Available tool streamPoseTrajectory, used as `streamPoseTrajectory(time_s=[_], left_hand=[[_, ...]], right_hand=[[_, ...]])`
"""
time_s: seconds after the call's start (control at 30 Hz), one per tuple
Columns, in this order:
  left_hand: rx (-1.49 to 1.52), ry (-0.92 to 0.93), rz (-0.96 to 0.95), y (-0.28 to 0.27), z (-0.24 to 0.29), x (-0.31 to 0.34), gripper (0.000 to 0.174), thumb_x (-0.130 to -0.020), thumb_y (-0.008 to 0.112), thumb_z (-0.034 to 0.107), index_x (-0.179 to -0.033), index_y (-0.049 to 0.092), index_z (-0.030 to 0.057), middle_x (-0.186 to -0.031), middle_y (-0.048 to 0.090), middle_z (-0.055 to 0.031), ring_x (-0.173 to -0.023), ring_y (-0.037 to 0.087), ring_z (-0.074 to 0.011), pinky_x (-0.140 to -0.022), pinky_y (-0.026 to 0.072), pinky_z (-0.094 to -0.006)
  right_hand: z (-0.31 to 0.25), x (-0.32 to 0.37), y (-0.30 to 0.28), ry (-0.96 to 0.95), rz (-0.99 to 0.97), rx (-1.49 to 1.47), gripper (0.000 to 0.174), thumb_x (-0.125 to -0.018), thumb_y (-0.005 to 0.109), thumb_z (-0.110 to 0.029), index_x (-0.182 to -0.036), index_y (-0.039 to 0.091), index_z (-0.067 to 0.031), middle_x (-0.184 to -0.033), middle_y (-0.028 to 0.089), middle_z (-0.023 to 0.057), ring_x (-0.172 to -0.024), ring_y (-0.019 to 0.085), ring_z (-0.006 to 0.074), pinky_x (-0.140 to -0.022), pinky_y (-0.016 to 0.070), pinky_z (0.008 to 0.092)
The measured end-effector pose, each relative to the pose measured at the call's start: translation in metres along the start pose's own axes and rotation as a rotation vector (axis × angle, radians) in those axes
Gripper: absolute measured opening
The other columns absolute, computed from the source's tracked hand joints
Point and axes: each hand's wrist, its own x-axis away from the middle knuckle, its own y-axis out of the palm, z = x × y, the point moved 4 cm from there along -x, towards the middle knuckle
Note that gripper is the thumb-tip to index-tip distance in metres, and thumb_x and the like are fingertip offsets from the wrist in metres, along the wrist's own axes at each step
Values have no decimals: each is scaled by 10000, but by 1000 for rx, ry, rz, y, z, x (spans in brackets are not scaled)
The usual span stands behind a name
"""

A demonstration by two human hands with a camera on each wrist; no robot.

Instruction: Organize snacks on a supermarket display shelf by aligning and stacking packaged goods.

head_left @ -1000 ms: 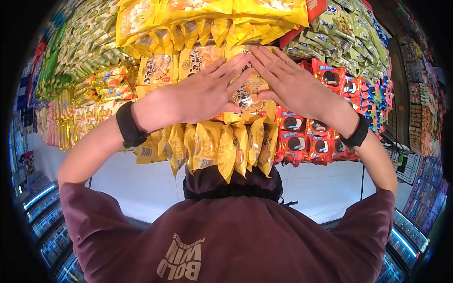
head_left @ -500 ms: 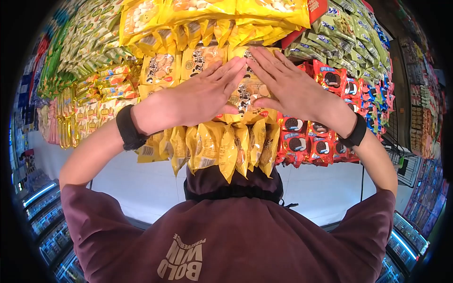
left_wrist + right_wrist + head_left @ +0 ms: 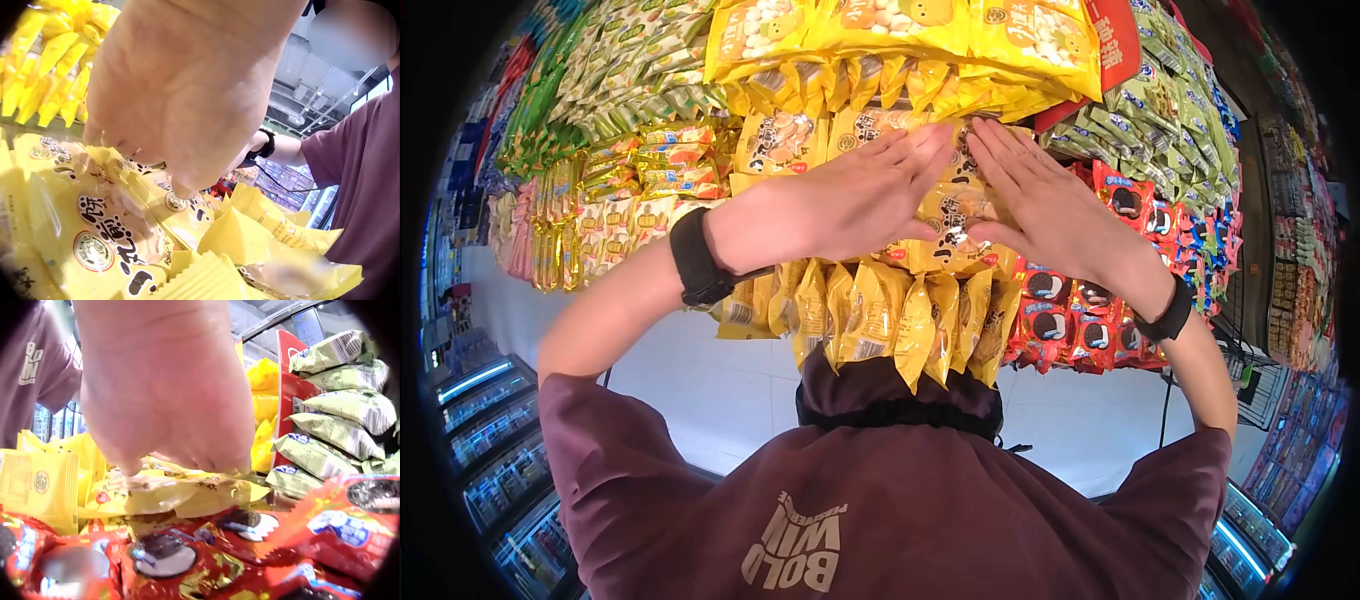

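Observation:
Both hands lie over a layer of flat yellow cookie packs (image 3: pixel 957 225) with a see-through window. The left hand (image 3: pixel 830 215) comes in from the left, its fingers straight and slanting toward the middle; in the left wrist view its fingertips dip down to a yellow pack (image 3: pixel 94 215) with black lettering. From the other side, the right hand (image 3: pixel 1055 205) rests straight fingers on the same layer, thumb spread toward the left thumb. In the right wrist view its fingertips are right at the top of a yellow pack (image 3: pixel 169 494). Neither hand grips anything.
More yellow packs (image 3: pixel 880 315) stand upright along the front edge. Red chocolate-cookie packs (image 3: pixel 1090 315) lie to the right, with green packs (image 3: pixel 1155 140) behind. Yellow bags (image 3: pixel 895 35) are piled at the back beside a red sign (image 3: pixel 1112 50). Cream-coloured packs (image 3: pixel 615 225) fill the left.
The shelf and hands have shifted to the right in the head view. The fingertips, close together before, now stand slightly further apart, with the hands still on the yellow packs.

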Motion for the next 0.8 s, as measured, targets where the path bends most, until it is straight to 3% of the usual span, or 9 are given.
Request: streamPoseTrajectory(time_s=[0.03, 0.13, 0.17, 0.27, 0.47, 0.67, 0.7, 0.8], left_hand=[[42, -52, -61, -2, -5, 9, 804, -990, 518, 413, -1422, 255, -212, -1504, 299, -359, -1447, 275, -420, -1199, 267, -427], [27, -84, -199, -14, -10, 34, 788, -971, 551, 392, -1458, 259, -154, -1524, 295, -331, -1450, 288, -398, -1186, 302, -407], [1, -87, -200, -14, -12, 39, 782, -971, 553, 384, -1463, 258, -146, -1533, 281, -326, -1456, 278, -391, -1186, 301, -406], [-58, -99, -197, -5, -18, 49, 768, -971, 558, 359, -1478, 248, -127, -1558, 237, -313, -1473, 244, -378, -1191, 293, -403], [-65, -67, -101, 10, -19, 52, 753, -972, 566, 325, -1489, 243, -116, -1574, 193, -312, -1487, 198, -386, -1203, 266, -414], [66, -100, -92, -20, -23, 61, 732, -980, 560, 311, -1486, 251, -119, -1550, 258, -314, -1472, 235, -393, -1199, 272, -422], [-31, -64, -90, -24, -26, 69, 724, -985, 549, 314, -1489, 252, -111, -1543, 290, -297, -1456, 275, -383, -1187, 299, -416], [-43, -184, -207, -42, -40, 98, 709, -970, 570, 307, -1482, 287, -95, -1560, 297, -247, -1426, 341, -361, -1165, 341, -403]], right_hand=[[-7, -3, -8, -24, 69, -5, 785, -971, 531, -489, -1463, 331, 90, -1522, 366, 252, -1437, 341, 339, -1184, 296, 403], [-25, -21, -8, -93, -62, -94, 745, -948, 594, -436, -1438, 377, 84, -1496, 415, 231, -1397, 408, 322, -1148, 356, 382], [-30, -27, -8, -155, 35, -85, 706, -929, 633, -394, -1418, 418, 67, -1484, 442, 211, -1368, 448, 306, -1111, 402, 358], [-32, -40, 6, -177, 129, -60, 700, -968, 577, -409, -1454, 377, 52, -1510, 407, 215, -1404, 402, 312, -1153, 350, 378], [-29, -39, 28, -128, 26, 19, 771, -1021, 411, -509, -1530, 220, 38, -1592, 252, 217, -1492, 230, 307, -1225, 204, 413], [-34, -42, 11, -104, 2, 2, 798, -1009, 417, -532, -1522, 229, 50, -1594, 236, 227, -1494, 224, 307, -1226, 206, 408], [-36, -43, 3, -104, 7, -18, 793, -1006, 432, -525, -1516, 243, 53, -1589, 249, 228, -1488, 238, 309, -1223, 216, 407], [-47, -50, -6, -117, 46, -61, 779, -992, 481, -500, -1496, 287, 62, -1569, 293, 229, -1470, 281, 315, -1212, 247, 405]])
